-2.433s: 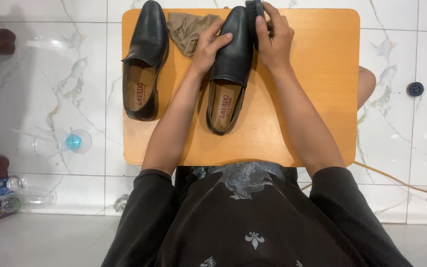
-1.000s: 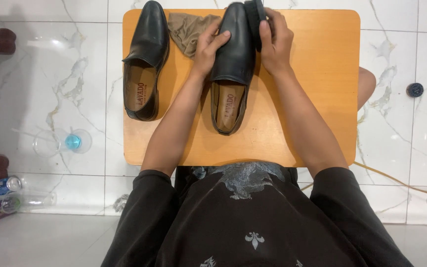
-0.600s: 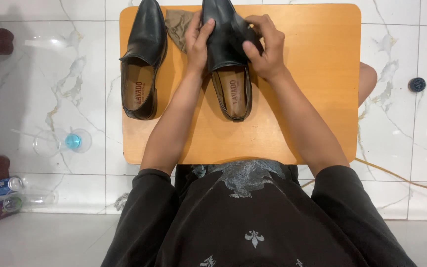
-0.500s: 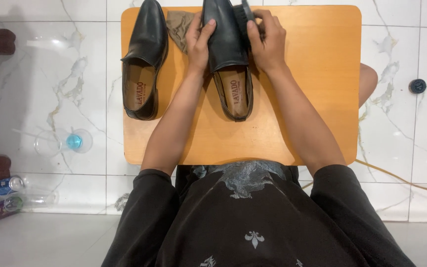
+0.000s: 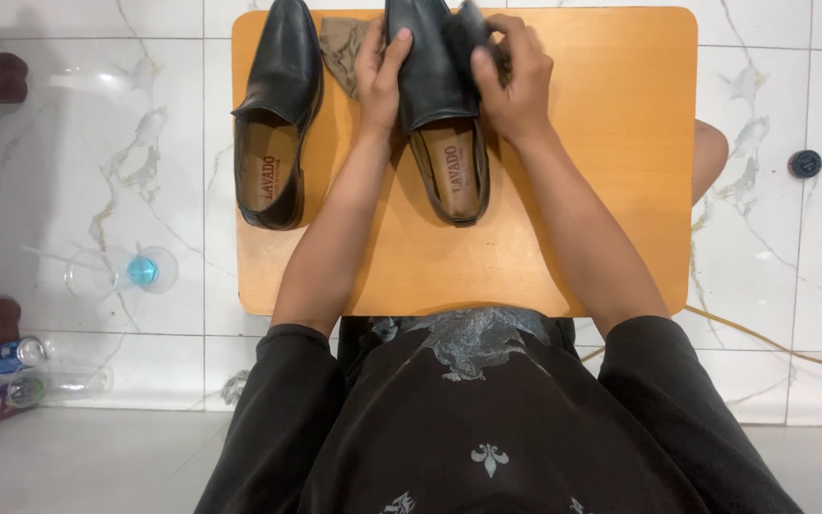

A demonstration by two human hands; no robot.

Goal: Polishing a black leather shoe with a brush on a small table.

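Two black leather slip-on shoes lie on the wooden table (image 5: 601,190). The left hand (image 5: 381,71) grasps one shoe (image 5: 435,105); the right hand (image 5: 516,81), fingers clenched around a dark brush (image 5: 468,33), presses against it. The other shoe (image 5: 278,114) and one tan cloth (image 5: 342,48) lie left of the left fingers.

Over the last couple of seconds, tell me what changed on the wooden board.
The held black shoe was turned from a slant, heel toward the left, to lie straight, and it sits a little farther up the board. The left hand still steadies its side; the right hand still presses a dark brush to its upper. The other shoe and the tan cloth stayed put.
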